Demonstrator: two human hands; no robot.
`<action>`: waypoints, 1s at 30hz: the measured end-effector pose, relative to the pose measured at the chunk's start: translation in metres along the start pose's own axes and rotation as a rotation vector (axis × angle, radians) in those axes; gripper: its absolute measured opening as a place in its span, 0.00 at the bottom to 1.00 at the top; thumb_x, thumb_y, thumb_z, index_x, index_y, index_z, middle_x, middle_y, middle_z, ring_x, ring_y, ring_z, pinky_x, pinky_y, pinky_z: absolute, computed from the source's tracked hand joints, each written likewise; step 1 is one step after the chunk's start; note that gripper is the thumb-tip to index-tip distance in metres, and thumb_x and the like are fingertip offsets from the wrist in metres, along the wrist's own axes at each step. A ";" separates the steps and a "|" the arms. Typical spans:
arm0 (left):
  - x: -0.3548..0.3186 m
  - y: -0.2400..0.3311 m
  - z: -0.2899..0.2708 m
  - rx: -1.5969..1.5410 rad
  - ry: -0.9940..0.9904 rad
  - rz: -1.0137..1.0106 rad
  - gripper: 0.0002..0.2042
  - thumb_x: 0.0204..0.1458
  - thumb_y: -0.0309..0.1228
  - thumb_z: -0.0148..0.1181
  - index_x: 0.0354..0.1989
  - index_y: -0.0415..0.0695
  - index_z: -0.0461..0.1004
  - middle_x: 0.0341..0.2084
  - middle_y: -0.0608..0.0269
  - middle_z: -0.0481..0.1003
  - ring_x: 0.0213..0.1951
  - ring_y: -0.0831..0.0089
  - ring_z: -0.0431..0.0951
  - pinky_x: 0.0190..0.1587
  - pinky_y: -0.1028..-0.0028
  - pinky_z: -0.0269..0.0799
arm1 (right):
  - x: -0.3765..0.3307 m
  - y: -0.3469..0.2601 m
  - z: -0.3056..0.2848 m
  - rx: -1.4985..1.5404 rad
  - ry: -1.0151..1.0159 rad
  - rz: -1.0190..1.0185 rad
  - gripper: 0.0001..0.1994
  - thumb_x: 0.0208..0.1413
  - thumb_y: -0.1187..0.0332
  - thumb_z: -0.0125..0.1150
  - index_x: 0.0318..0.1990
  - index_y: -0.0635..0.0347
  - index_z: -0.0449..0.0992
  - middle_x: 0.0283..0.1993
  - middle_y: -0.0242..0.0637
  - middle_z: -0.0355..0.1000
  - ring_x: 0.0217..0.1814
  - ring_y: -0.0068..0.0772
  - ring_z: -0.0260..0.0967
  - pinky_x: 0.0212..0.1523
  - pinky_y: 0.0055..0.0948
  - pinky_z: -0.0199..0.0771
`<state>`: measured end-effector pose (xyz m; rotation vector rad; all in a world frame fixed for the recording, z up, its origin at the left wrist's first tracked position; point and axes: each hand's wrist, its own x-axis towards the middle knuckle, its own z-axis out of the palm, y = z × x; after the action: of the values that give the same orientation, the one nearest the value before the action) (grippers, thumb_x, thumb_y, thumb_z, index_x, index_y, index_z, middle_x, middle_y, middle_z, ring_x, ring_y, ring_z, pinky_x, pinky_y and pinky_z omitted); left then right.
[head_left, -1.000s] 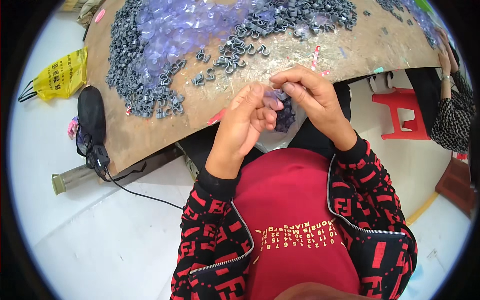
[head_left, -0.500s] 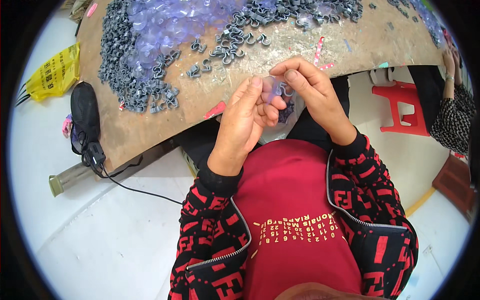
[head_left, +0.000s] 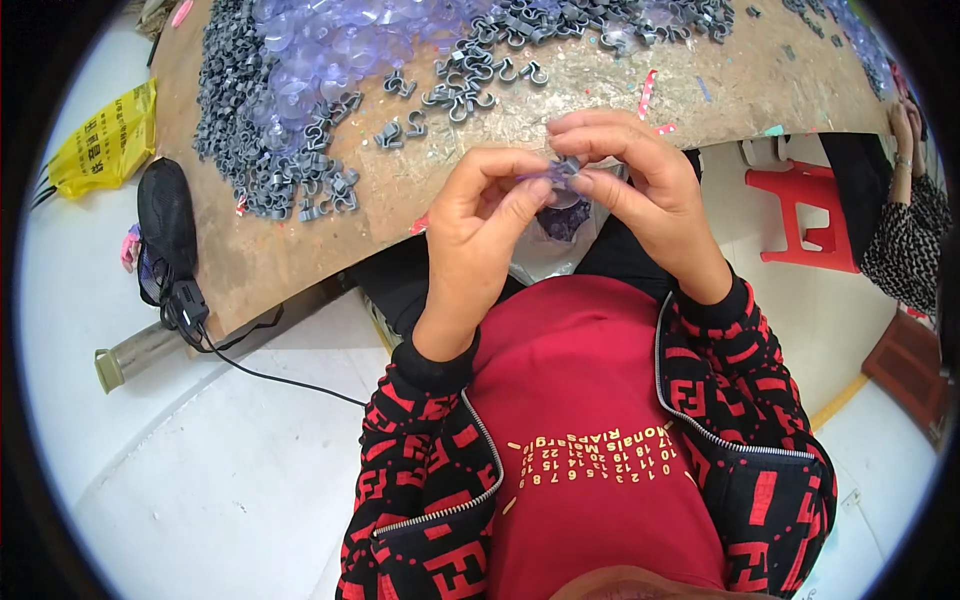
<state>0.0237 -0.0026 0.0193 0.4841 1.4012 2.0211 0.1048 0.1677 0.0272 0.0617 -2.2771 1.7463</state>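
Note:
My left hand pinches a clear purplish suction cup between thumb and fingers, just past the table's near edge. Meeting it, my right hand has thumb and fingers closed on a small grey plastic clip. The cup and clip touch; fingers partly cover both, so how far they are joined cannot be made out. Below them, between my legs, a clear plastic bag holds a dark purplish heap of pieces. On the table lie a large pile of loose grey clips and a heap of suction cups.
The brown worktable curves around in front. A yellow bag and a black pouch with a cable are at the left. To the right are a red stool and another person's arm.
My hands have turned and drawn together, the left fingers curling over the suction cup. The clip has shifted slightly up and is now pressed against the cup. The bag below shows more.

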 end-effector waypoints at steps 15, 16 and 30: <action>-0.001 0.008 0.000 0.874 0.042 0.857 0.15 0.35 0.15 0.64 0.34 0.43 0.74 0.31 0.60 0.76 0.30 0.64 0.75 0.31 0.72 0.71 | -0.007 -0.014 0.008 0.205 0.035 0.092 0.17 0.56 0.80 0.53 0.55 0.67 0.67 0.51 0.37 0.69 0.52 0.27 0.68 0.54 0.27 0.67; -0.002 0.009 0.001 0.877 0.060 0.819 0.14 0.36 0.15 0.64 0.34 0.42 0.74 0.31 0.60 0.75 0.30 0.64 0.75 0.31 0.73 0.70 | -0.008 -0.013 0.008 0.249 0.050 0.098 0.17 0.56 0.80 0.53 0.54 0.67 0.67 0.50 0.39 0.69 0.52 0.27 0.68 0.54 0.27 0.67; -0.012 0.017 0.010 0.064 0.107 -0.026 0.10 0.53 0.24 0.59 0.43 0.38 0.70 0.34 0.63 0.75 0.32 0.79 0.75 0.35 0.82 0.68 | -0.004 -0.001 0.012 0.292 0.144 0.013 0.13 0.55 0.82 0.54 0.48 0.63 0.65 0.49 0.45 0.71 0.53 0.33 0.68 0.54 0.29 0.67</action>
<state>0.0336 -0.0077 0.0398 0.3878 1.5328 2.0125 0.1069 0.1550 0.0241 -0.0220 -1.9148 2.0076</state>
